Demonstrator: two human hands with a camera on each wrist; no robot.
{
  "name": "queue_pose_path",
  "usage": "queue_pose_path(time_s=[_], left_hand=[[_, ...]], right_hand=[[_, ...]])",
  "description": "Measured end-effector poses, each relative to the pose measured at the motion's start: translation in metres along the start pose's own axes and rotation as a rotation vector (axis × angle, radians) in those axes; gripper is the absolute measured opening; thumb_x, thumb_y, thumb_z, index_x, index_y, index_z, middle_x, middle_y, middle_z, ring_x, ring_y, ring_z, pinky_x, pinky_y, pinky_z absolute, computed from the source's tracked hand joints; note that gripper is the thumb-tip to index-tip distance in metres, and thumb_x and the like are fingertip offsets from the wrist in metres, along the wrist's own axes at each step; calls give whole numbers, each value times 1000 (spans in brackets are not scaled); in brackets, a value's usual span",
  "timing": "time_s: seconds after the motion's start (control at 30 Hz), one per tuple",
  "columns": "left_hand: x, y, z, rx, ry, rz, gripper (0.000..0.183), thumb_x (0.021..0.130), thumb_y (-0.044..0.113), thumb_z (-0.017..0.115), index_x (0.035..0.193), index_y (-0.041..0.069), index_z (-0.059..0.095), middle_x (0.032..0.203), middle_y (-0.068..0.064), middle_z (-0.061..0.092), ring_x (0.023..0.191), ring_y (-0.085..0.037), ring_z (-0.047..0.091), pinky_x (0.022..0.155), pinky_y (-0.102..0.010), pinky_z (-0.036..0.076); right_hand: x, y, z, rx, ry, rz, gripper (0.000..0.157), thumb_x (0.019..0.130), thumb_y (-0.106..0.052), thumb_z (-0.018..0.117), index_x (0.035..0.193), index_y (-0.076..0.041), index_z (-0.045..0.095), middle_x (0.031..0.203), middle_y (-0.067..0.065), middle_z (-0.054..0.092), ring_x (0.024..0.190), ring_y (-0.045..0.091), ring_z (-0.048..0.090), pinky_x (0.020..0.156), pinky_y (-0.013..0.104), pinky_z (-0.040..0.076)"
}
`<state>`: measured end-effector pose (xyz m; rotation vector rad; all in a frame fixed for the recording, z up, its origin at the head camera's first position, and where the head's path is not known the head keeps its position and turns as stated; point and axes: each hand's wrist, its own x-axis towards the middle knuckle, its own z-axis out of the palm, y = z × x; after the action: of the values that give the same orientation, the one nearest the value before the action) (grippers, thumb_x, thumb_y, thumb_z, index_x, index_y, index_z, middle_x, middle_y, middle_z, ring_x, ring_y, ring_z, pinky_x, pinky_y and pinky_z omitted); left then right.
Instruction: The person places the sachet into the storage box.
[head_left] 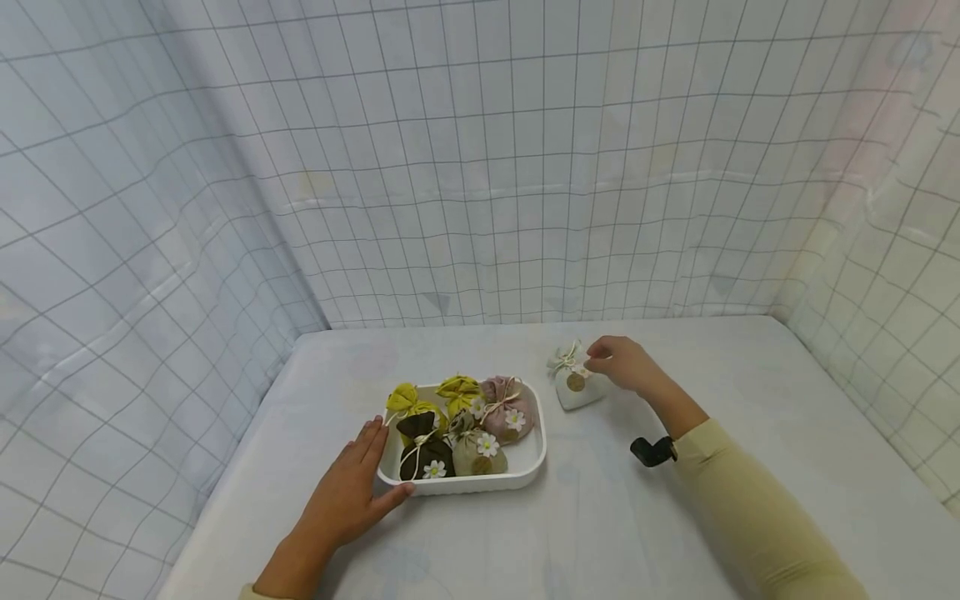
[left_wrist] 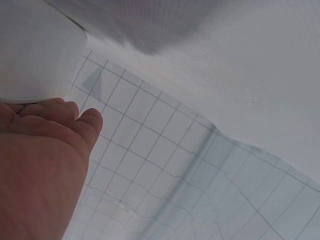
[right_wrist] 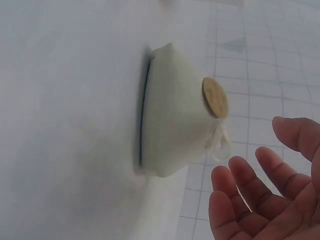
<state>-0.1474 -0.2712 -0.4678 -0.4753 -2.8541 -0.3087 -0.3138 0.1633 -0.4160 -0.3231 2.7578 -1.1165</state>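
Observation:
A white tray (head_left: pixel 534 468) holds several drawstring pouches. Among them are a yellow pouch (head_left: pixel 403 400), a dark brown pouch (head_left: pixel 427 454), a beige pouch (head_left: pixel 467 457) and a pink pouch (head_left: pixel 517 412), some with white flowers. My left hand (head_left: pixel 347 487) lies against the tray's left end, thumb at the front corner and fingers along the side; the left wrist view shows its fingers at the tray wall (left_wrist: pixel 40 60). To the tray's right stands a pale white pouch (head_left: pixel 579 397) with a round tan tag (right_wrist: pixel 215 98). Beside its tied top is my right hand (head_left: pixel 628 365), fingers loosely bent, holding nothing.
A white cloth (head_left: pixel 600 517) covers the table. Grid-patterned curtains (head_left: pixel 487 208) enclose the back and both sides. A black wrist camera (head_left: pixel 652 452) sits on the right wrist, close above the cloth.

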Motion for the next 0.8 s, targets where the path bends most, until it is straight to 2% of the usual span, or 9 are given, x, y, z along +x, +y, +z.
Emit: queue_pose_path(time_s=[0.17,0.33,0.57,0.8], left_hand=[[-1,1,-1,-6,-1,2,97,88,62,63,150,-8,34,157,-22,31,143,-40,31,112,-56,33],[-1,1,-2,-12,1,4,97,89,61,63,150,-8,34,157,-22,30,143,-40,31,111,-57,32],[0,0,-1,-14,-8,-3,98,88,62,63,150,-8,34,158,-22,30,144,-39,31,112,-57,32],[0,0,-1,-13,-6,-2,98,88,62,64,150,-8,34,157,-22,31,143,-40,31,111,-57,33]], right_hand=[[11,11,7,56,-53,77,37,97,-23,62,123,3,60,125,22,60,110,33,58,87,44,51],[16,15,15,119,-95,139,40,96,-24,63,126,2,58,131,23,57,110,32,58,82,40,53],[25,25,22,160,-112,181,42,98,-26,61,130,0,58,132,20,57,105,27,57,77,34,52],[29,30,22,137,-123,194,44,97,-27,63,132,0,58,132,19,57,105,26,58,77,33,53]])
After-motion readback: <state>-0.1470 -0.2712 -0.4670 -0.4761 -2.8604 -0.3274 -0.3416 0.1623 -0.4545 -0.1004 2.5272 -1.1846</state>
